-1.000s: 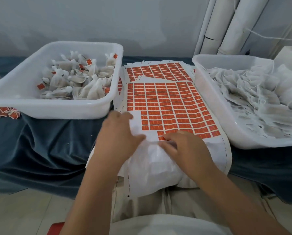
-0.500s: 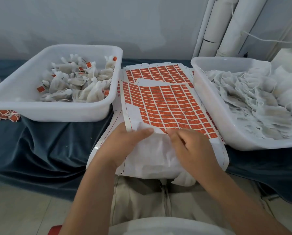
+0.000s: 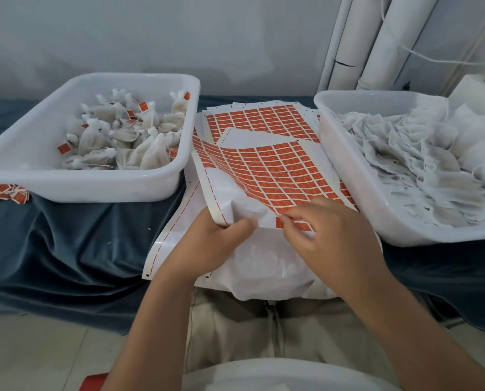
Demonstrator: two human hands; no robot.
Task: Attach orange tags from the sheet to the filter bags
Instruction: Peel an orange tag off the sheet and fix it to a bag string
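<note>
A white sheet of orange tags (image 3: 266, 170) lies between two tubs, its near left edge lifted and curled. My left hand (image 3: 210, 244) grips that lifted near edge, thumb on top. My right hand (image 3: 328, 235) pinches at an orange tag (image 3: 292, 222) in the nearest row of the sheet. A white filter bag (image 3: 266, 266) lies under the sheet on my lap, partly hidden by both hands. The left tub (image 3: 89, 182) holds filled bags with orange tags. The right tub (image 3: 345, 176) holds a heap of empty white filter bags (image 3: 421, 153).
More tag sheets (image 3: 266, 117) lie stacked behind the top one. Loose orange tags (image 3: 1, 193) sit on the dark blue cloth (image 3: 75, 244) beside the left tub. White pipes (image 3: 376, 40) stand against the wall at the back right.
My left hand has lifted the sheet's near left edge, so the sheet now curls up. My right hand has gone from pressing flat to pinching a tag at the near row.
</note>
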